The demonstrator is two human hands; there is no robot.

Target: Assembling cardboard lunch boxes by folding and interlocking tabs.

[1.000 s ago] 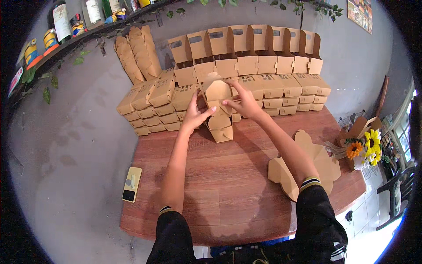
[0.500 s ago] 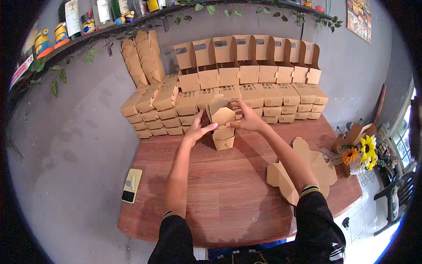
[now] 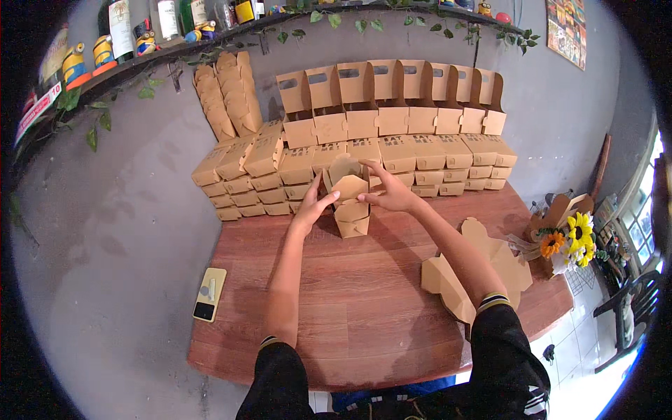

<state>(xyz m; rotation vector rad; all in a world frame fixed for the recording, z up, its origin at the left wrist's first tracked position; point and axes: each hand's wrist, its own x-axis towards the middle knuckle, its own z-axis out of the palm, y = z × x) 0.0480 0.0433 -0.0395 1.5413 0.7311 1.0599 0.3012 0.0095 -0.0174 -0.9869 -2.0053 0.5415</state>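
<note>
While the left hand [image 3: 311,208] and right hand [image 3: 393,194] grasp 1 open kraft food pail [image 3: 350,187], formed cartons [image 3: 399,155] stand at upper centre; flat blanks [image 3: 507,259], right, lie unfolded.

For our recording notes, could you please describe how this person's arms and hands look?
The left hand and right hand are bare, without gloves, as are the forearms. The black sleeves end in cuffs with pale and yellowish stripes.

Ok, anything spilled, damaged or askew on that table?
Nothing looks spilled or damaged. The only untidy spot is the flat cardboard at the right of the table, lying at an angle with flaps splayed, unlike the stacked boxes behind. The open carton in the left hand and right hand looks fine.
</note>
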